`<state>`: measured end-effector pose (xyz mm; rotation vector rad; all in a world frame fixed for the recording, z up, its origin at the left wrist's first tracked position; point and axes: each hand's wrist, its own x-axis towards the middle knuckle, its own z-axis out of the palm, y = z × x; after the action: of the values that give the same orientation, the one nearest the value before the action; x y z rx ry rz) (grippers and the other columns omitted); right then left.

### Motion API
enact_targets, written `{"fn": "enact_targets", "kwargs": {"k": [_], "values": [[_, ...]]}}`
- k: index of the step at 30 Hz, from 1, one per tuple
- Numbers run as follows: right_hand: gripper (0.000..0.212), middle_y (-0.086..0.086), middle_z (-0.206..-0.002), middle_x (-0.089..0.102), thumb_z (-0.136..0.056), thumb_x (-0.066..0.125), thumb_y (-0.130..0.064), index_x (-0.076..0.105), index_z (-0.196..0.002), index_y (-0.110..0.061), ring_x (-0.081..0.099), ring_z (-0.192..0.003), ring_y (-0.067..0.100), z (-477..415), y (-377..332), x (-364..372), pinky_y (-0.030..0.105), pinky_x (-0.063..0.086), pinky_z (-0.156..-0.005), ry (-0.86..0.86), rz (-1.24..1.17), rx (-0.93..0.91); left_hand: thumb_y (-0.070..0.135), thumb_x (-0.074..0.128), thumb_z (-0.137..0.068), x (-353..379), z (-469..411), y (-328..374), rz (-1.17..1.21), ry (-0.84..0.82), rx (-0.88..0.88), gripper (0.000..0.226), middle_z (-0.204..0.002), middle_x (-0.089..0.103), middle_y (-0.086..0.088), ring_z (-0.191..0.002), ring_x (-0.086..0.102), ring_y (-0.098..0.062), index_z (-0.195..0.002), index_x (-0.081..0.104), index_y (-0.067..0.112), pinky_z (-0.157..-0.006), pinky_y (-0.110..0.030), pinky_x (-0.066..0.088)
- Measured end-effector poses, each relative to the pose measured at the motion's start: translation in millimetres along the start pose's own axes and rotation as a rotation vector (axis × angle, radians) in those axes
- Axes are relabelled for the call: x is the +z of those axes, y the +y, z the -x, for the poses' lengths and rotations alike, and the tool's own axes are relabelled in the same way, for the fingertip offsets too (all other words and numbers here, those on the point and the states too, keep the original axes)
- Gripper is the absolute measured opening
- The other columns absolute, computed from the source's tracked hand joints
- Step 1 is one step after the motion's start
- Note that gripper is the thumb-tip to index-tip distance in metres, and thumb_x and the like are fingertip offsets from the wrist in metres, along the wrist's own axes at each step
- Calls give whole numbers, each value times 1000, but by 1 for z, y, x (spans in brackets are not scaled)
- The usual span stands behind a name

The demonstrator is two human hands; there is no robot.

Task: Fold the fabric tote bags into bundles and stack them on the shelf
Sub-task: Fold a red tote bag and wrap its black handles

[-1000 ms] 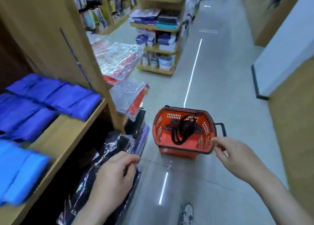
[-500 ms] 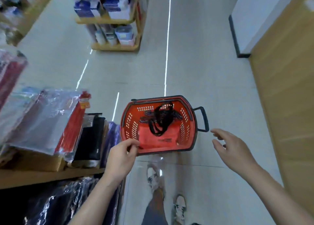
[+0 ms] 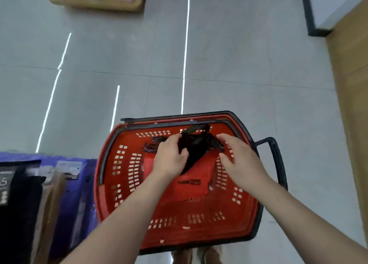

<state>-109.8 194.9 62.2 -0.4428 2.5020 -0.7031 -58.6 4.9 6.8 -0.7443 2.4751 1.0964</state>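
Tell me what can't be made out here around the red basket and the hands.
Head view, the only one:
Black bag: bunched, partly covered by the left hand, which grips it, and by the right hand; one bag or several is unclear.
Label on the basket floor: blurred, unreadable.
Packets: blurred, cut by the left edge.
Far shelf: cut by the top edge.
Shoes: mostly hidden behind the basket.

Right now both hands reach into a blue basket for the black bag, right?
No: the basket is red, not blue, as the head view shows. The left hand and right hand do reach into it for the black bag.
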Motion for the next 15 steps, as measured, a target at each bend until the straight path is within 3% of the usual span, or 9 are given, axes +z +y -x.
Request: {"fn": "enact_targets", "kwargs": {"k": [2,4,7,9,11,13,15], "values": [[65,-5,-149,37,-88,61,-15,33,-146,-26,33,-138,15,-33,18,24,38,30,-115,-57,82,-75,23,67,-82,26,-40,-5,-60,-95,26,74,-144,46,-4,-129,42,-30,-147,32,15,-109,-36,33],[79,-4,-157,21,-87,64,-15,20,-151,-28,19,-144,17,-56,27,44,38,23,-118,-133,171,-82,29,72,-79,48,-61,-9,-171,-179,40,81,-143,45,-3,-128,40,-31,-147,28,18,-105,-41,35],[87,-9,-159,12,-85,67,-15,13,-152,-33,7,-146,16,-75,33,61,38,21,-117,-212,244,-104,33,69,-83,57,-62,-11,-196,-151,45,43,-117,65,0,-113,54,-25,-123,57,25,-90,-37,46],[72,-9,-151,32,-84,69,-16,34,-145,-32,17,-143,16,-77,36,62,38,26,-116,-225,201,-141,34,71,-83,40,-45,-5,-112,-141,85,22,-92,70,7,-94,63,-16,-102,69,25,-76,-30,45],[39,-10,-125,57,-85,69,-19,59,-119,-33,38,-131,14,-72,34,52,37,37,-108,-227,135,-139,37,76,-79,6,-21,7,-14,-167,102,16,-70,65,9,-71,60,-5,-83,69,23,-60,-26,40],[18,-12,-103,62,-86,68,-22,65,-98,-35,52,-111,12,-58,25,32,36,44,-94,-217,68,-114,41,77,-77,-36,6,22,50,-182,123,21,-63,62,9,-62,56,-3,-74,67,23,-54,-22,39],[11,-15,-95,62,-88,67,-26,65,-94,-34,54,-101,10,-45,10,6,31,43,-86,-150,-5,-91,44,75,-78,-77,31,40,59,-108,177,18,-65,61,12,-66,58,-2,-71,65,29,-53,-17,41]]}}
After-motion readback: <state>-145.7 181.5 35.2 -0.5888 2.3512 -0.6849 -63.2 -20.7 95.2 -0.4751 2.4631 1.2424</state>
